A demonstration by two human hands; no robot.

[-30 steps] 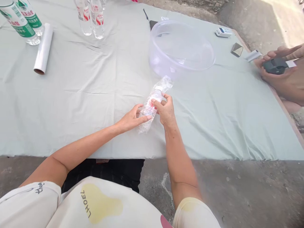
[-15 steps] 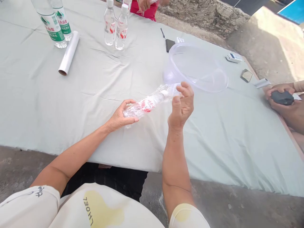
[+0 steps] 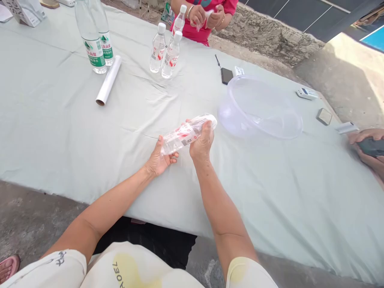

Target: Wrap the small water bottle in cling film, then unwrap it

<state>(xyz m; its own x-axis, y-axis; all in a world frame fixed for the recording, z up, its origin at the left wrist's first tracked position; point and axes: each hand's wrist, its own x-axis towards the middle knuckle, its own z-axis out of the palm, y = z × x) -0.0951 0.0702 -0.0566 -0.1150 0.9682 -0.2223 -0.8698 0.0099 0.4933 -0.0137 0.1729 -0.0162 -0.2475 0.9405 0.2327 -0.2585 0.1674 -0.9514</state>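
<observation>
A small water bottle (image 3: pixel 186 135) with a red and white label lies tilted between my hands, wrapped in clear cling film, its cap end pointing right. My left hand (image 3: pixel 160 158) holds the base end, thumb on top and fingers curled beneath. Around the neck end my right hand (image 3: pixel 204 142) is closed, its thumb lying along the film. Beyond the bottle, to the right, a clear lilac plastic basin (image 3: pixel 232 120) rests on the table. A roll of cling film (image 3: pixel 108 81) lies to the left, close to two large water bottles (image 3: pixel 96 52).
Several small water bottles (image 3: pixel 171 54) stand at the far side, near a co-worker in a red top (image 3: pixel 204 38). A black device (image 3: pixel 227 76), a white meter (image 3: pixel 306 94) and a small square block (image 3: pixel 324 116) lie farther right. Another person's hands (image 3: pixel 367 144) hold a dark object.
My right hand has come down from the loose film end and closed around the bottle's neck. The film now lies tighter there. The camera view has shifted left and up.
</observation>
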